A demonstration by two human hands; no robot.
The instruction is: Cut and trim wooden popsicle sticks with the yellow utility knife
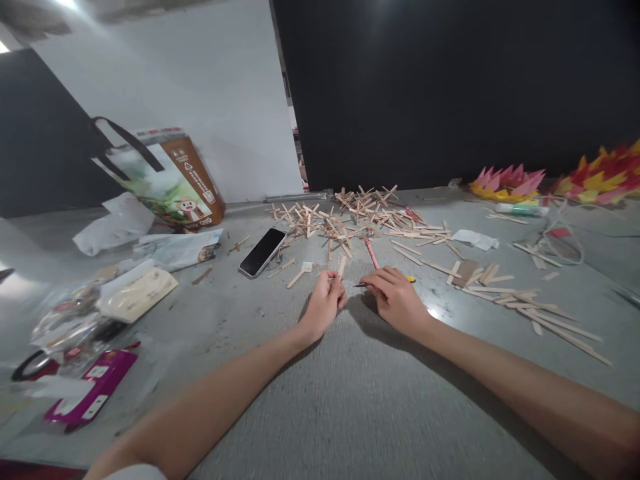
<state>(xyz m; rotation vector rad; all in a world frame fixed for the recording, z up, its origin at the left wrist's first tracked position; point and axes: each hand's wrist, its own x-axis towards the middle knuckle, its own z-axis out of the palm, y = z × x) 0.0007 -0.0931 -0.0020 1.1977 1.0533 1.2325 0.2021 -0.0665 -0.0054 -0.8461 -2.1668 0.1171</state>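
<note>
My left hand (pixel 324 305) rests on the grey table (pixel 350 400), fingers curled round the near end of a short wooden stick (pixel 341 267). My right hand (pixel 395 295) lies just to its right, closed on a thin yellow-ended tool (pixel 410 279) whose dark tip points left toward the left hand. A red pencil (pixel 371 253) lies just beyond the hands. Behind it spreads a heap of crossed wooden sticks (pixel 350 217).
A black phone (pixel 262 252) lies left of the sticks. Further left are a printed bag (pixel 170 177), plastic packets and a purple package (pixel 90 393). Loose long sticks (pixel 540 310) and paper flowers (pixel 505 181) lie to the right, with a glue tube (pixel 520 209).
</note>
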